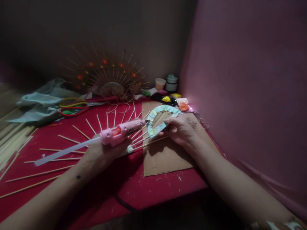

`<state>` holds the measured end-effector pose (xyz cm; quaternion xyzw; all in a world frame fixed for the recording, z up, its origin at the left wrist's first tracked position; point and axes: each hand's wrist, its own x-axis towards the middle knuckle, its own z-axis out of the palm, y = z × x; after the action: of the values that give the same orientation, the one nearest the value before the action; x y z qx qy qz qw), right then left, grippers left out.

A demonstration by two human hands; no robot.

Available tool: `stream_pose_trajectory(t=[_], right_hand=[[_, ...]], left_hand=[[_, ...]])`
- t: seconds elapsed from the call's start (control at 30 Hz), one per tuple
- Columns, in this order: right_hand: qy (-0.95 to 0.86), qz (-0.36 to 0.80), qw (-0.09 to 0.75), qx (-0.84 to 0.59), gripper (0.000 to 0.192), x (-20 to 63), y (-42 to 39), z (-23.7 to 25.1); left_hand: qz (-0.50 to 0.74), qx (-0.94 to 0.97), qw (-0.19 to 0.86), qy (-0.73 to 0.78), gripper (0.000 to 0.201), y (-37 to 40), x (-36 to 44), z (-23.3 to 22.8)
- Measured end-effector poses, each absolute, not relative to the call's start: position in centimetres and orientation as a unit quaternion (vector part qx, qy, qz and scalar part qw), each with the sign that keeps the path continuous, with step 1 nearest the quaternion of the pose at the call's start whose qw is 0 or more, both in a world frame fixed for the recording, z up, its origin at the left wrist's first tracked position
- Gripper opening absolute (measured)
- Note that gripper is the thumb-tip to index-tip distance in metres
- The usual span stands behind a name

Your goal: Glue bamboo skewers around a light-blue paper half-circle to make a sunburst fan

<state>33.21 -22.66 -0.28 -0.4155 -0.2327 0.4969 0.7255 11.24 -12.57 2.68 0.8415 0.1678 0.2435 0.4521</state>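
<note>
While the left hand (100, 153) grips it, the glue gun (120, 131) lies near-level, nozzle pointing right.

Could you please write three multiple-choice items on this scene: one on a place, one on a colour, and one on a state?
1. Where does the cardboard sheet lie?
A. on the red table, near its right edge
B. against the back wall
C. under the scissors

2. What colour is the glue gun?
A. blue
B. pink
C. black

3. What is the right hand doing?
A. hanging free above the table
B. holding a cup
C. pressing on the half-ring where the sticks meet

Answers:
1 A, as the brown sheet rests flat on the red top beside the pink wall.
2 B, as the body in the left hand is pink with an orange patch.
3 C, as its fingers sit on the pale half-ring at the sticks' hub.
</note>
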Motion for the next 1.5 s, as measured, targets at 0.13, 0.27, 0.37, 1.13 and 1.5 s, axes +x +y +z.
stream_pose_trajectory(t=[0.13, 0.27, 0.37, 1.13, 1.5], right_hand=[[-0.221, 0.499, 0.729, -0.413, 0.010, 33.31, -22.66, -0.27], [-0.226, 0.501, 0.721, -0.421, 0.014, 33.44, -22.49, -0.55], [-0.219, 0.488, 0.728, -0.428, 0.014, 33.57, -22.30, -0.66], [-0.228, 0.436, 0.760, -0.426, 0.018, 34.09, -22.12, -0.69], [-0.249, 0.434, 0.752, -0.428, 0.020, 34.14, -22.02, -0.82]], left_hand=[[0.222, 0.840, 0.467, 0.164, 0.043, -12.52, 11.12, 2.51], [0.239, 0.832, 0.475, 0.158, 0.041, -12.85, 11.35, 2.40], [0.255, 0.828, 0.470, 0.170, 0.040, -13.10, 11.59, 2.26], [0.215, 0.864, 0.429, 0.151, 0.048, -12.63, 11.01, 2.09], [0.231, 0.879, 0.402, 0.109, 0.045, -12.30, 11.28, 1.99]])
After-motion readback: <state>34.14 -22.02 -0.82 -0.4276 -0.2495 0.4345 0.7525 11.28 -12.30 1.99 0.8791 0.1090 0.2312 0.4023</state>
